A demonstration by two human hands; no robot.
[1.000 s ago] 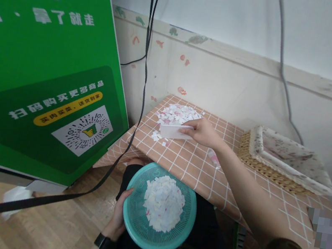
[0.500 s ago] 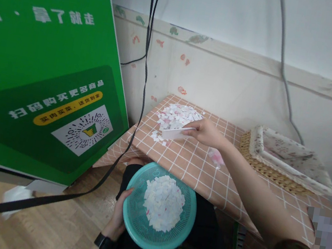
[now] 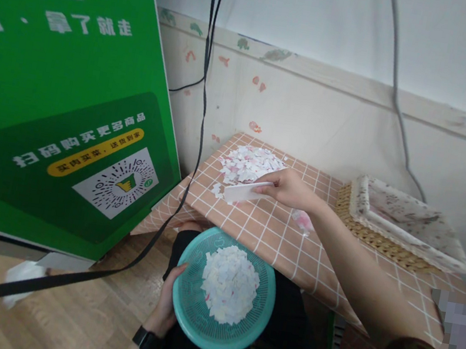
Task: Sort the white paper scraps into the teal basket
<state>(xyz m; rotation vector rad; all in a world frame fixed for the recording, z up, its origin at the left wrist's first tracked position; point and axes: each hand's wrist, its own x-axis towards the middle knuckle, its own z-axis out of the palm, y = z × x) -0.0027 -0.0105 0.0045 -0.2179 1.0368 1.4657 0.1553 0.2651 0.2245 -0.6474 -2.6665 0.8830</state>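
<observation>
My left hand (image 3: 170,292) grips the rim of a teal plastic colander (image 3: 265,317), which rests on my lap below the table edge. A heap of small white paper pieces (image 3: 230,284) lies in it, with a few pink bits. Over the table, my right hand (image 3: 287,187) pinches a flat white card (image 3: 241,192) by its right end. The card stands on its long edge at the near side of a pile of paper scraps (image 3: 250,162), white with some pink. A few loose scraps lie to the left of the card.
A checked brown cloth covers the table (image 3: 276,235). On its right stands a wicker basket (image 3: 383,235) with a floral lining; a small pink-and-white packet (image 3: 303,222) lies nearer. A green sign (image 3: 77,65) stands at left, and a black strap (image 3: 197,133) hangs before it.
The white card has moved slightly toward me and left, its face tilting more upright. My right hand moved a little with it. My left hand and the colander stayed in place.
</observation>
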